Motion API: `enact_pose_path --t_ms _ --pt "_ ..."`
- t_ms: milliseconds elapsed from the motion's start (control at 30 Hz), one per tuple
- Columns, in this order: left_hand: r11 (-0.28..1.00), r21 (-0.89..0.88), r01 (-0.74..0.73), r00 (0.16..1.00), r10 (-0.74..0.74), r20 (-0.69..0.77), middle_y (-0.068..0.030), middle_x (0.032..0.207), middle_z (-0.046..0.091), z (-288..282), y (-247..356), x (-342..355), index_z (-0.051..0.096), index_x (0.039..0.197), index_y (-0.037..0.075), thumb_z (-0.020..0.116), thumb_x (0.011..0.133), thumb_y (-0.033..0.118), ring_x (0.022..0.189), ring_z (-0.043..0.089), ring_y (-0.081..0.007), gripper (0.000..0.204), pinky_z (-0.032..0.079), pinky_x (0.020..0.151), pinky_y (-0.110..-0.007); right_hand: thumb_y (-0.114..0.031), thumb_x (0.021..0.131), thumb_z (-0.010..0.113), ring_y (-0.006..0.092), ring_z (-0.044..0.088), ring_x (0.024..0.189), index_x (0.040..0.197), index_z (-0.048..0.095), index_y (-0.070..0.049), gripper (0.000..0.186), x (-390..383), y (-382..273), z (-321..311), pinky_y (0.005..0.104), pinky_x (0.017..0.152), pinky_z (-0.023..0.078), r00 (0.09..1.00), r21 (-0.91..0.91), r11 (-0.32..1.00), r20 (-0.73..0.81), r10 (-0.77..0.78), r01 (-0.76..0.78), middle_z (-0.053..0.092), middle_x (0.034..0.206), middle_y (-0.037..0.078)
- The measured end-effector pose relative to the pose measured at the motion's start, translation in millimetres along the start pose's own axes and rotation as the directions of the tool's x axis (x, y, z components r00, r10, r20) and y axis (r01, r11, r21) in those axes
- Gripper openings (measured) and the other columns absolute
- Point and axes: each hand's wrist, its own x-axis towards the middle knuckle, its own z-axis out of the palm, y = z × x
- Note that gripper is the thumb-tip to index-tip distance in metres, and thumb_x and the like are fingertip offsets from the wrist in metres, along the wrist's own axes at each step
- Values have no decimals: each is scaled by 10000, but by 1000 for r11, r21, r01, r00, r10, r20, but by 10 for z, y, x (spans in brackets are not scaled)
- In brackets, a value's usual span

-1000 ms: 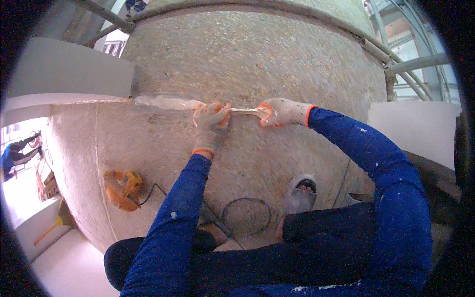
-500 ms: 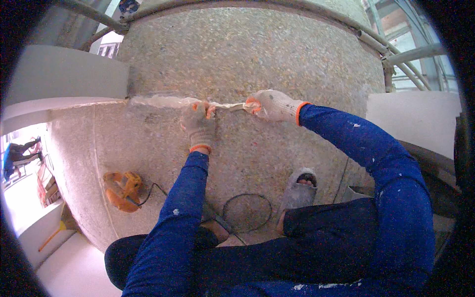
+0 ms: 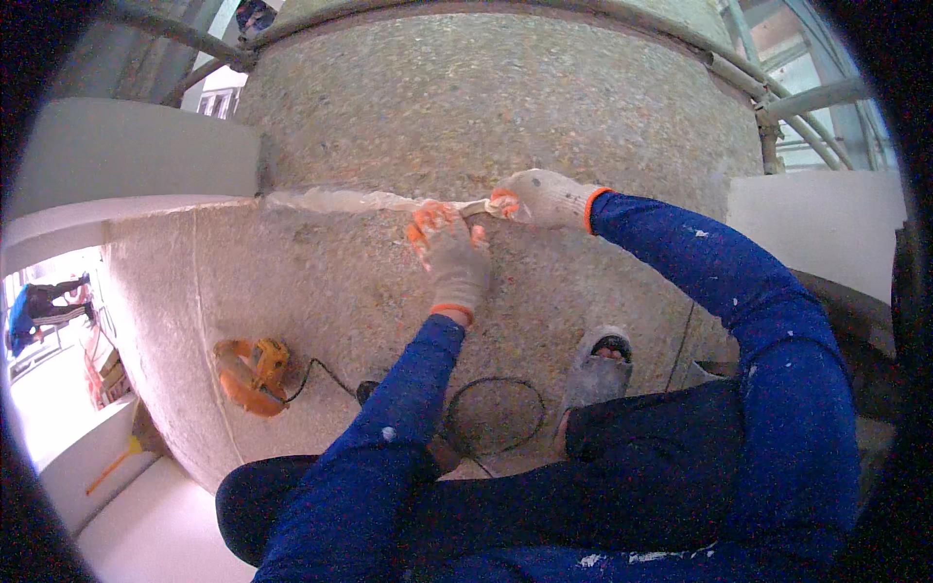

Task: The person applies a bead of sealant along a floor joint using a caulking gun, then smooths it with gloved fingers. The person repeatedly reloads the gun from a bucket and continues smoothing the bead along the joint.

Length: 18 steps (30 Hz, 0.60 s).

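Along a joint across the pebbled floor runs a pale, whitish flexible strip (image 3: 340, 200), its exact material unclear. My right hand (image 3: 544, 199), in a white knitted glove with orange fingertips, is closed on the strip's right end, just off the middle of the view. Close to its left, my left hand (image 3: 452, 257) in a matching glove reaches forward from below. Its fingers are stretched and lie against the strip and floor, with the thumb apart. Part of the strip is hidden under those fingers.
An orange-yellow power tool (image 3: 253, 374) lies on the floor at left, with a black cable (image 3: 496, 381) looping near my sandalled foot (image 3: 598, 369). Metal pipes (image 3: 622, 15) border the far edge. Low pale walls (image 3: 146, 146) stand left and right. Another person (image 3: 44, 316) is at far left.
My left hand has slid right along the strip, closer to my right hand, and its fingers have spread. My right hand stays nearly in place, holding the strip's end.
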Motion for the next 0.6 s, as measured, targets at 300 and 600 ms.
enact_pose_path --t_ms 300,600 --pt "961 103 256 965 -260 22 -276 1633 343 -117 -9 232 339 1573 -57 480 1039 455 1540 244 -471 753 165 1252 -598 -291 931 675 421 693 1049 1243 697 -77 378 -66 -3 1 490 876 537 1000 13 999 -2 -30 30 732 1090 224" --pt "973 -100 208 953 -225 -204 -282 1596 386 -84 -235 210 372 1550 -60 523 1010 329 1501 303 -474 682 204 1212 -634 -321 939 632 424 704 993 1167 722 -134 309 -80 131 88 509 833 554 997 10 998 -59 -59 59 751 1064 181"
